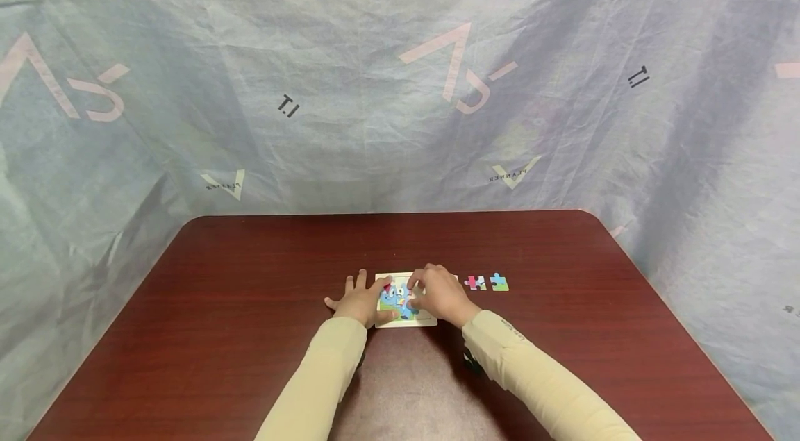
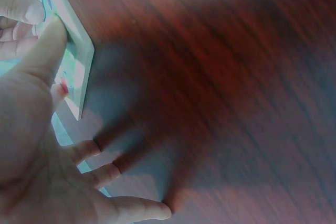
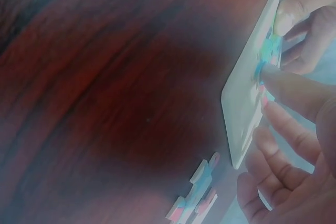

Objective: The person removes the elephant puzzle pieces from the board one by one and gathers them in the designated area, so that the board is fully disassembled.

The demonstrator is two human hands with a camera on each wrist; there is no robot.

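A shallow jigsaw puzzle board (image 1: 406,323) with a pale frame and a blue cartoon figure lies on the table. My left hand (image 1: 359,303) is spread at its left side. The left thumb and index finger rest on the board, while the other fingers touch the tabletop. Over the board's right half, my right hand (image 1: 442,294) pinches a small puzzle piece (image 3: 264,99) with a pink edge between thumb and index finger, at the board's surface. The right hand hides much of the board's right side.
Two loose puzzle pieces, a pink-and-white one (image 1: 476,283) and a blue-and-green one (image 1: 499,282), lie right of the board. The dark red wooden table (image 1: 250,253) reaches back to a hanging grey cloth (image 1: 375,135).
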